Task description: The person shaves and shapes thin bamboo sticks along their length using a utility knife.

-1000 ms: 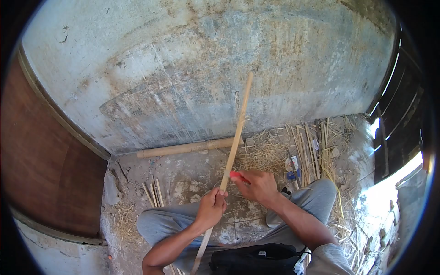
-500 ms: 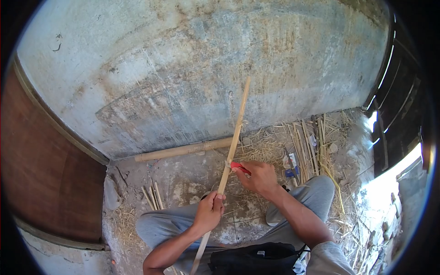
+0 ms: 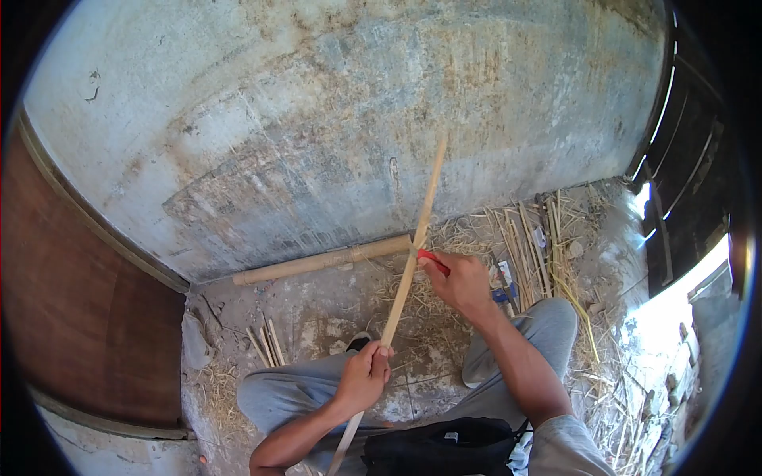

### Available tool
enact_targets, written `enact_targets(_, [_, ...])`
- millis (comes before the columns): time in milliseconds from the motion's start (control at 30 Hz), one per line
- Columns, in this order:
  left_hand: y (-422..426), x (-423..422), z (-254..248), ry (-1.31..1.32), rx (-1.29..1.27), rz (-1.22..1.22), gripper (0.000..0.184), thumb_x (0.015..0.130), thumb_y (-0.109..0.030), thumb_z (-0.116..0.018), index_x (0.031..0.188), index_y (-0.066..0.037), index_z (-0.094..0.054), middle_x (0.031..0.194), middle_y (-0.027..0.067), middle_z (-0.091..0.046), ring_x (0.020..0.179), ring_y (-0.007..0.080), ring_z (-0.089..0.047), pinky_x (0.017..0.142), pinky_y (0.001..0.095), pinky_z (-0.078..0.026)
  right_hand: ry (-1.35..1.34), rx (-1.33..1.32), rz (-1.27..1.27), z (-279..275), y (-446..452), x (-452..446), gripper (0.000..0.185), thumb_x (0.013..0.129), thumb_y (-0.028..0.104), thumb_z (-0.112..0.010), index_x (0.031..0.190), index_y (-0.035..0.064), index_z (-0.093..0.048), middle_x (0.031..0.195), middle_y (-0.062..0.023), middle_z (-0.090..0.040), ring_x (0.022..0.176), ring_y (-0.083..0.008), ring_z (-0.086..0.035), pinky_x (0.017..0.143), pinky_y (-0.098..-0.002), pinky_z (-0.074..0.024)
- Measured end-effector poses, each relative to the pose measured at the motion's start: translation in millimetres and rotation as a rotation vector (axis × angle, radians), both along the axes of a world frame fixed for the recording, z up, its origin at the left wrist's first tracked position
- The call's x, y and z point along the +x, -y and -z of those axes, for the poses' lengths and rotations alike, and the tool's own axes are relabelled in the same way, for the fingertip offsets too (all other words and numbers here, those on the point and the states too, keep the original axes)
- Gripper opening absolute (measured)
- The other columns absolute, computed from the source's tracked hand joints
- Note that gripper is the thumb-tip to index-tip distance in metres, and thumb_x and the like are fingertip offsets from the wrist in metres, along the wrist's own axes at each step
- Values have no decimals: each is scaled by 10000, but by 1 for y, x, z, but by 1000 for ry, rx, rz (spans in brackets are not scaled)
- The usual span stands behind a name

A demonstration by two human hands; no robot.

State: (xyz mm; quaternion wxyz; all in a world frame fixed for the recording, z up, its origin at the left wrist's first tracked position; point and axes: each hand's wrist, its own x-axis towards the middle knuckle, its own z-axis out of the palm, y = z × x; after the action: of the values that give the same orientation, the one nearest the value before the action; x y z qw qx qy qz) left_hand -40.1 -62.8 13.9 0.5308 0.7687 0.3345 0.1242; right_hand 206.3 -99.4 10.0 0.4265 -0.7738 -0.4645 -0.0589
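A long, pale bamboo strip (image 3: pixel 403 297) slants up and away from between my legs toward the wall. My left hand (image 3: pixel 365 381) is closed around its lower part, thumb on top. Higher along the strip, my right hand (image 3: pixel 462 284) grips a red-handled knife (image 3: pixel 431 260), its front end pressed against the strip's right edge. The blade itself is too small to make out. Where the knife meets the strip, a small curl of shaving seems to stand out.
A thick bamboo pole (image 3: pixel 325 264) lies along the foot of the stained wall (image 3: pixel 317 135). Split sticks (image 3: pixel 530 246) and loose shavings (image 3: pixel 456 238) cover the floor at right. More short sticks (image 3: pixel 267 343) lie by my left knee. A brown door panel (image 3: pixel 95 293) stands at left.
My right hand and the knife have moved up along the strip, away from me. The strip's far end has tilted slightly right, while my left hand keeps its hold slightly lower in view.
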Motion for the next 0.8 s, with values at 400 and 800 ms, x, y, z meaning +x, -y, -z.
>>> enact_targets(400, [4, -7, 4, 10, -18, 73, 264, 1063, -214, -406, 1015, -4, -557, 589, -5, -484, 514, 58, -429, 497, 245, -370, -105, -17, 166, -10, 8, 34, 286, 889, 381, -658, 943, 118, -756, 695, -153, -674, 649, -368, -669, 594, -451, -530])
enact_targets(800, [-10, -2, -2, 24, -211, 95, 278, 1068, -252, -401, 1044, -34, -571, 595, -17, -487, 453, 38, -408, 423, 220, -348, -1173, 272, 12, -2, 10, 45, 414, 998, 459, -532, 973, 64, -654, 600, 76, -421, 450, -19, -364, 395, -210, -269])
